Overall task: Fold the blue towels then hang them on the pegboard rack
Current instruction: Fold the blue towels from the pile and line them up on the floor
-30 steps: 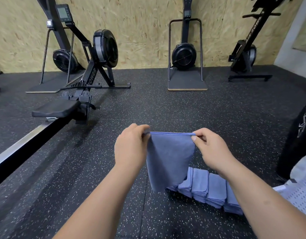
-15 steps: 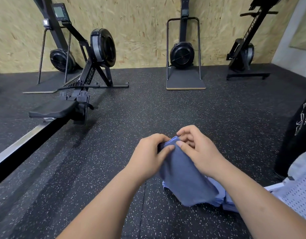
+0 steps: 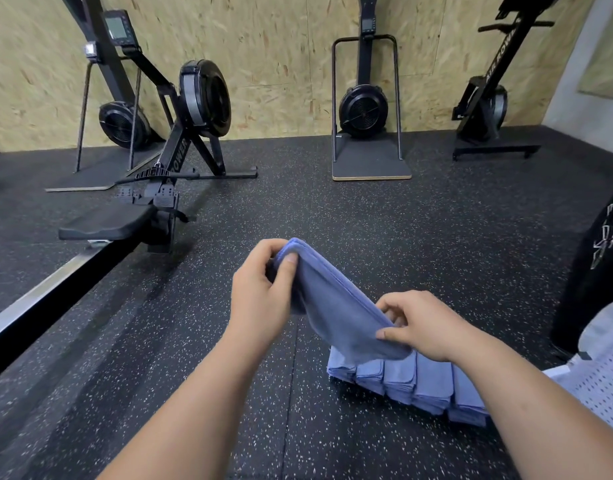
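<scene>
A folded blue towel (image 3: 336,306) is stretched between both hands above the black floor. My left hand (image 3: 263,292) pinches its upper left end between thumb and fingers. My right hand (image 3: 426,323) pinches its lower right end. Below the right hand a row of several folded blue towels (image 3: 405,382) stands on the floor, partly hidden by my right forearm and the held towel. No pegboard rack is in view.
A rowing machine (image 3: 180,140) with its long rail (image 3: 45,289) runs along the left. Two upright fan machines (image 3: 365,109) (image 3: 488,98) stand against the chipboard wall. A black bag (image 3: 599,265) and white mesh fabric (image 3: 606,382) lie at the right.
The towel hung spread between both hands, then the hands met and doubled it over. Now my right hand has slid down to the towel's lower end, drawing it taut.
</scene>
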